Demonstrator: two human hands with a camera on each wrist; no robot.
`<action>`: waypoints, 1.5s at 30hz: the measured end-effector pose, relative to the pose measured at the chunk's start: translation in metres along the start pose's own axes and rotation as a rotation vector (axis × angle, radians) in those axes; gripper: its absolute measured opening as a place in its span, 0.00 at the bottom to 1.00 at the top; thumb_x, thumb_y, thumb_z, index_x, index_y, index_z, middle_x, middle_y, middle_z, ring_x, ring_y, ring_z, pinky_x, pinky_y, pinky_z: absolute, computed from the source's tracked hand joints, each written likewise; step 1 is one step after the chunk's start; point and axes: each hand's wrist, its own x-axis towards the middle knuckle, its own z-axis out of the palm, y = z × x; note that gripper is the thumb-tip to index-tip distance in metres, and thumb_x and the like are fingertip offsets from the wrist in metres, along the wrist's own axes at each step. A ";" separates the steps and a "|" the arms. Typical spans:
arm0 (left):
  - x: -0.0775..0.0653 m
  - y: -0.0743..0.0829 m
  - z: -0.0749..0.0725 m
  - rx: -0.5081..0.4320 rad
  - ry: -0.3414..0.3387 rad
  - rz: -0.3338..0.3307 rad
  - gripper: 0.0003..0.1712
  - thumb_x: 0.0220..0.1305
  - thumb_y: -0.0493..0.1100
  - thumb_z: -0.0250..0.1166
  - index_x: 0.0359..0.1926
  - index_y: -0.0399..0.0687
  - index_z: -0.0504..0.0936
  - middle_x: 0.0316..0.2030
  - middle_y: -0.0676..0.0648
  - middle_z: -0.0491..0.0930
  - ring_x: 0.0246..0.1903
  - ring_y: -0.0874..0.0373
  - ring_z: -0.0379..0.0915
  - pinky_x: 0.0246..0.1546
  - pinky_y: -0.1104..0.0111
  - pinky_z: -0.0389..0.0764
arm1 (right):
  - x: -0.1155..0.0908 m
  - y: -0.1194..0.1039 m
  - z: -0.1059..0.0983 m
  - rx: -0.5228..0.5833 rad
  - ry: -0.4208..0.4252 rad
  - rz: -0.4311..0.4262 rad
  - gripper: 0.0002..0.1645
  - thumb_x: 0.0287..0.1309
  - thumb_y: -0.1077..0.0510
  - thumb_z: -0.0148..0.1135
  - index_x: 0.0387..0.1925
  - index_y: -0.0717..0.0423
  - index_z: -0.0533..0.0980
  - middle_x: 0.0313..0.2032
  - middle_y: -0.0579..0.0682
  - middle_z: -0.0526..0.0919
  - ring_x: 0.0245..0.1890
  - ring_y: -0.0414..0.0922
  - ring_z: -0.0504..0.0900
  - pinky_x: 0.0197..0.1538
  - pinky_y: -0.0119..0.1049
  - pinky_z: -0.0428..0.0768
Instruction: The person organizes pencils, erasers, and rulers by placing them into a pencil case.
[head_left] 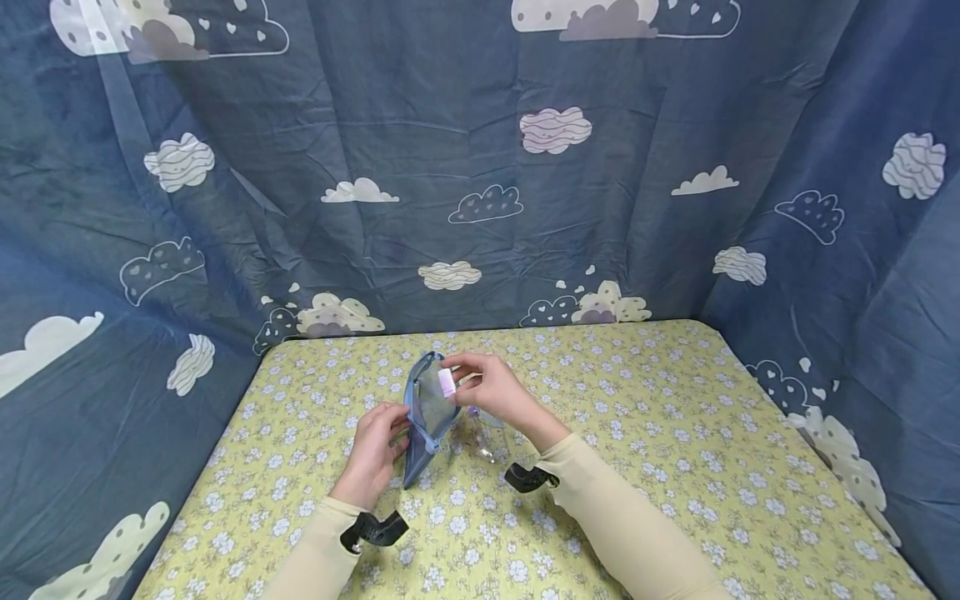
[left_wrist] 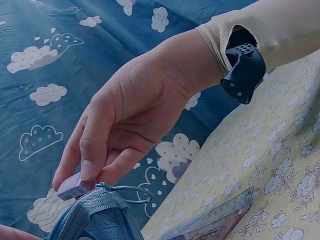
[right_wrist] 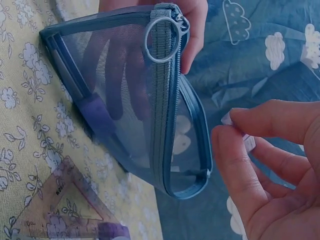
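A blue mesh zip pouch (head_left: 435,404) stands tilted above the table with its zipper undone. My left hand (head_left: 375,446) holds it from the left; through the mesh in the right wrist view, its fingers show behind the pouch (right_wrist: 120,90). Between thumb and fingers, my right hand (head_left: 491,387) pinches a small lilac and white block (head_left: 447,382), which looks like an eraser, at the pouch's mouth. In the left wrist view the block (left_wrist: 75,185) sits just beyond the zipper end. Inside the pouch lies a slim item with a purple part (right_wrist: 97,117).
A clear triangular set square (right_wrist: 65,200) with a purple piece (right_wrist: 114,231) at its corner lies on the flowered tablecloth (head_left: 637,417), below the right hand. Dark blue cloud-print curtains (head_left: 420,158) hang behind and at both sides of the table.
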 end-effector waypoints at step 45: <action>0.001 -0.002 0.001 0.021 0.015 0.002 0.09 0.70 0.37 0.60 0.30 0.44 0.76 0.36 0.47 0.80 0.44 0.50 0.75 0.50 0.52 0.69 | 0.005 0.007 0.014 -0.110 -0.052 0.012 0.32 0.60 0.68 0.64 0.65 0.49 0.74 0.51 0.61 0.82 0.41 0.48 0.86 0.39 0.42 0.82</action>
